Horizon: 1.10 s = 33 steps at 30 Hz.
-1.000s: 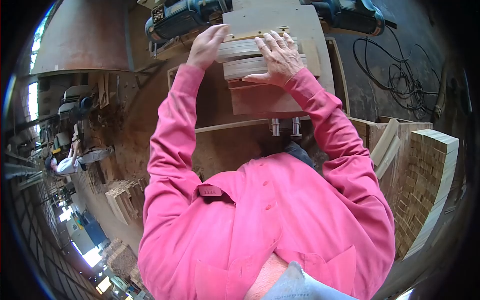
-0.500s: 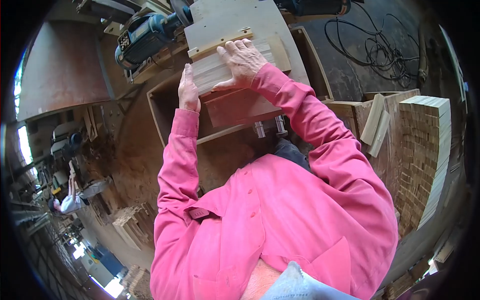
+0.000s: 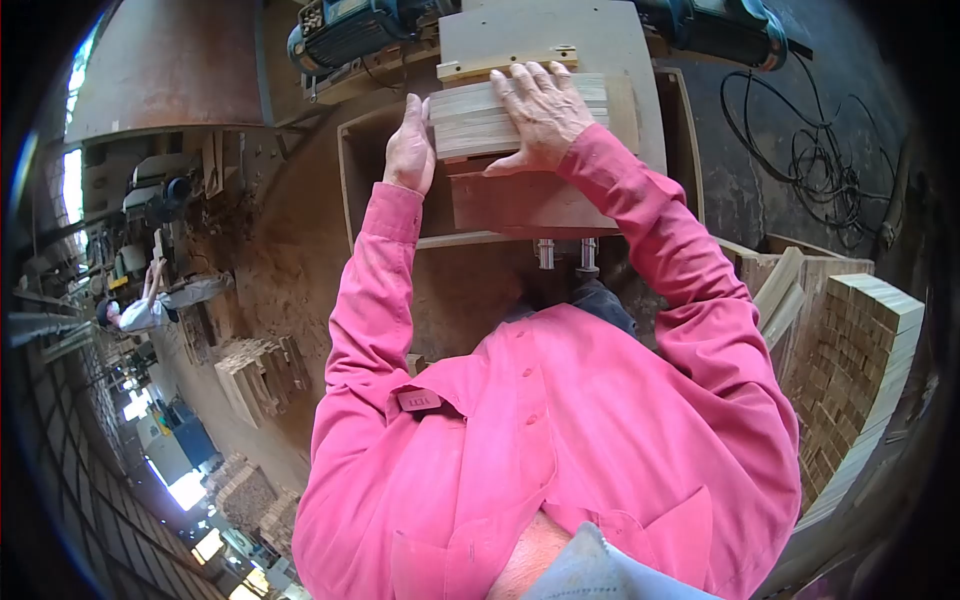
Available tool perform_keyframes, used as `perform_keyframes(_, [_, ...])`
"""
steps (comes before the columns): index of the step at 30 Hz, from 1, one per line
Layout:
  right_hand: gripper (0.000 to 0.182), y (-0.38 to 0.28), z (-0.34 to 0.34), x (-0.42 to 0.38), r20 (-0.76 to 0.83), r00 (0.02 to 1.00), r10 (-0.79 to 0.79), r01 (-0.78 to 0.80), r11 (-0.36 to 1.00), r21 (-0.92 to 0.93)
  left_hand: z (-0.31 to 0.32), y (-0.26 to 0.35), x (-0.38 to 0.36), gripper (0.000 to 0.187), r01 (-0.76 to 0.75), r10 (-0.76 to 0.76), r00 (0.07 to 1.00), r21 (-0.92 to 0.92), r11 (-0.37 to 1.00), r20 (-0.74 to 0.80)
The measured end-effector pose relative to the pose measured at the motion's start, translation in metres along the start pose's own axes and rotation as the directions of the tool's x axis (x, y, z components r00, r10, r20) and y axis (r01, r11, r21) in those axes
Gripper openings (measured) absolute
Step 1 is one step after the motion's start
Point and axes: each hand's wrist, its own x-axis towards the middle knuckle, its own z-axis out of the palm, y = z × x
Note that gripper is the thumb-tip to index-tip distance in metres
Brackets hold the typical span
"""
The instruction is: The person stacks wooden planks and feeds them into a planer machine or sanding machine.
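A bundle of strips [image 3: 465,122] lies at the upper centre of the frame, side by side on a table [image 3: 620,40], just below a batten [image 3: 510,66]. The right hand [image 3: 545,115] is spread palm-down over them, fingers reaching towards the batten and thumb out along the lower edge; it bears on the strips rather than closing round them. The left hand [image 3: 410,150] is held flat and upright at their left ends, fingers straight and grasping nothing; it looks to be touching the ends, though the angle makes this hard to settle. A reddish block [image 3: 535,203] sits below the strips.

With no fingers wrapped round the bundle, the likeliest fault is slipping: if the right palm eases or presses unevenly, the strips could fan apart. A push from the left hand at a slant could leave the ends staggered, or skew the row against the batten. Fingertips so near the batten might be pinched if the bundle were shoved upward. Motors stand at the upper left [image 3: 350,35] and upper right [image 3: 725,32], so a stray cuff could be a hazard were they running.
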Motion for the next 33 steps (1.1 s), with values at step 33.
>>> perform_keyframes(33, [0.131, -0.007, 0.000, 0.005, 0.105, 0.994, 0.014, 0.010, 0.974, -0.226, 0.011, -0.032, -0.057, 0.073, -0.128, 0.179, 0.981, 0.456, 0.881, -0.069])
